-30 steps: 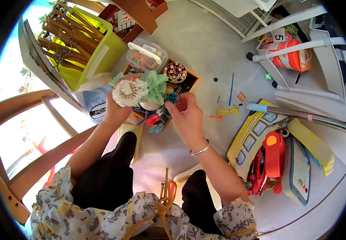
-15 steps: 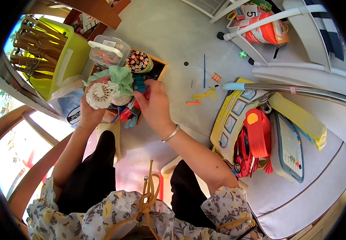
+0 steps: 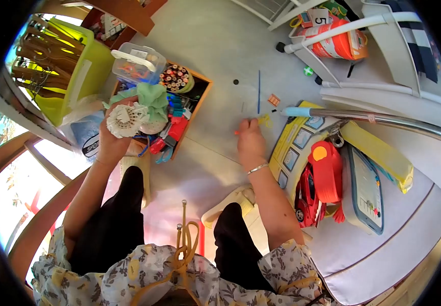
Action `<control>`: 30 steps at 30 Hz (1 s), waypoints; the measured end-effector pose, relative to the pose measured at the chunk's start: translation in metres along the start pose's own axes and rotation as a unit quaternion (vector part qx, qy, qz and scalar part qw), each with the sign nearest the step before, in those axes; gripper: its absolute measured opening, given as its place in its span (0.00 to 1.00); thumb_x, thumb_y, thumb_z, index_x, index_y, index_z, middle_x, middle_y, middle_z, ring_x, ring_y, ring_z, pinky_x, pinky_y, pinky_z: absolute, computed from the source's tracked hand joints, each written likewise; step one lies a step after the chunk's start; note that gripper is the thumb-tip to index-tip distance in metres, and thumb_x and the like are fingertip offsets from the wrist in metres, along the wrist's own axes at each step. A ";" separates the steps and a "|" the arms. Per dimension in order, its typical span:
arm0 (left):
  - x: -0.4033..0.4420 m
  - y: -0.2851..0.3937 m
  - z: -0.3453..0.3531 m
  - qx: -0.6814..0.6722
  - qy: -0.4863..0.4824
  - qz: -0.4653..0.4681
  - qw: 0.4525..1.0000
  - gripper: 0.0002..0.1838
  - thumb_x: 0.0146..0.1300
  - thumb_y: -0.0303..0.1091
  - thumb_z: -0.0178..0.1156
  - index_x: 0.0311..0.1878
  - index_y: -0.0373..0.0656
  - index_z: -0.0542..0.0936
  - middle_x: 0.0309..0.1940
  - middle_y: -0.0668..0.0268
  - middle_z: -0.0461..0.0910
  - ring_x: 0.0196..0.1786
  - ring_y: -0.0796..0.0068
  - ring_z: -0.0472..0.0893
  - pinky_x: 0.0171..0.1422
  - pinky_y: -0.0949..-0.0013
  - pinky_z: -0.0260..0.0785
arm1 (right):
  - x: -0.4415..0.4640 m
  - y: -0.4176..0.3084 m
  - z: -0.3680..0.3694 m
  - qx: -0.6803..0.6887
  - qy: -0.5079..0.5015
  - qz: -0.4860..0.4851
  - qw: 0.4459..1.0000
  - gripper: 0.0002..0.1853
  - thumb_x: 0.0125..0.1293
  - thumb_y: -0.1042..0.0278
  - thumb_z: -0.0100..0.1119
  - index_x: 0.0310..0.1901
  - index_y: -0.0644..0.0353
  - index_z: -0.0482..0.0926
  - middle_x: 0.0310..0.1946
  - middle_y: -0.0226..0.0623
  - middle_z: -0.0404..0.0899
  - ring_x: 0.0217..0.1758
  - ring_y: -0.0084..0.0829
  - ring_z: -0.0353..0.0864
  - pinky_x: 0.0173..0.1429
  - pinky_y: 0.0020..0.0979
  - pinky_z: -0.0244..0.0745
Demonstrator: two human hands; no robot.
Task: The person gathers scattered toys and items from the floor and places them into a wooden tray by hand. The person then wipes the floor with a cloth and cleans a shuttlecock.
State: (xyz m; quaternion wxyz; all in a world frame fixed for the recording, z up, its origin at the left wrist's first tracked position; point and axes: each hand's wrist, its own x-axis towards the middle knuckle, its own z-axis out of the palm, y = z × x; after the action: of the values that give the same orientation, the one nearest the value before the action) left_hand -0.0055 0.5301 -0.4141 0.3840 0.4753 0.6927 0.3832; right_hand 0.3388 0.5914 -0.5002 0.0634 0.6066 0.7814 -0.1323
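Observation:
My left hand [image 3: 112,143] is closed around a white ruffled bundle [image 3: 124,121] with a dotted centre; pale green cloth [image 3: 153,100] bunches against it. Both are over the wooden box [image 3: 203,98] of toys. Farther right, my right hand [image 3: 252,145] is down at the floor, its fingers closed over a small orange piece [image 3: 236,133] whose tip sticks out on the left. Just beyond those fingers lies a yellow plastic piece [image 3: 265,121], partly covered. The box holds a tub of colored pencils [image 3: 175,79], a clear lidded container [image 3: 138,64] and a red toy [image 3: 177,127].
On the floor are a blue stick [image 3: 259,92], an orange tile [image 3: 274,99] and a black disc [image 3: 235,82]. A metal pole [image 3: 378,118] crosses at right above a yellow bus-shaped bin [image 3: 294,143] with a red toy car [image 3: 308,196]. A green bin [image 3: 85,71] of hangers stands left.
My right hand has left the toy box and moved right, down to the orange piece on the floor. My left hand stays on the white bundle.

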 end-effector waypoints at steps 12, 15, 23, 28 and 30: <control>0.002 0.019 0.000 -0.054 0.002 -0.006 0.999 0.21 0.55 0.18 0.63 0.54 0.37 0.77 0.54 0.61 0.79 0.55 0.74 0.77 0.62 0.70 0.68 | 0.031 -0.085 -0.097 0.692 0.021 0.123 0.711 0.07 0.61 0.81 0.56 0.38 0.61 0.71 0.34 0.34 0.77 0.28 0.23 0.79 0.32 0.23 0.74; 0.003 0.021 -0.002 0.009 -0.004 0.029 1.000 0.22 0.54 0.18 0.63 0.54 0.38 0.78 0.53 0.61 0.79 0.55 0.72 0.78 0.62 0.69 0.68 | 0.042 -0.101 -0.105 0.747 0.058 0.052 0.660 0.06 0.64 0.79 0.55 0.40 0.61 0.69 0.33 0.30 0.75 0.28 0.18 0.76 0.31 0.20 0.72; 0.002 0.018 -0.003 -0.005 0.001 0.003 1.000 0.21 0.55 0.20 0.63 0.54 0.38 0.78 0.53 0.62 0.79 0.55 0.70 0.78 0.62 0.70 0.68 | 0.057 -0.109 -0.077 0.752 -0.012 0.094 0.652 0.05 0.65 0.78 0.54 0.41 0.62 0.69 0.31 0.33 0.76 0.25 0.19 0.75 0.27 0.23 0.71; 0.001 0.016 -0.001 -0.020 0.003 -0.002 1.000 0.20 0.55 0.20 0.63 0.54 0.37 0.78 0.53 0.62 0.79 0.54 0.72 0.78 0.61 0.70 0.68 | 0.061 -0.124 -0.059 0.713 -0.058 0.122 0.688 0.07 0.65 0.76 0.57 0.42 0.64 0.71 0.27 0.34 0.77 0.27 0.25 0.80 0.30 0.28 0.76; 0.000 0.015 0.000 -0.033 -0.002 -0.011 0.999 0.20 0.56 0.20 0.63 0.54 0.37 0.77 0.53 0.62 0.79 0.54 0.72 0.78 0.61 0.70 0.68 | 0.062 -0.128 -0.058 0.722 -0.053 0.134 0.676 0.09 0.64 0.75 0.59 0.43 0.65 0.72 0.26 0.36 0.77 0.28 0.31 0.82 0.32 0.32 0.77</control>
State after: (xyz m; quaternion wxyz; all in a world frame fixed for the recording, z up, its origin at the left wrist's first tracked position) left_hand -0.0005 0.5343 -0.4007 0.4053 0.4552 0.6842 0.4004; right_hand 0.2028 0.6363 -0.4437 -0.3357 0.5540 0.3481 -0.6776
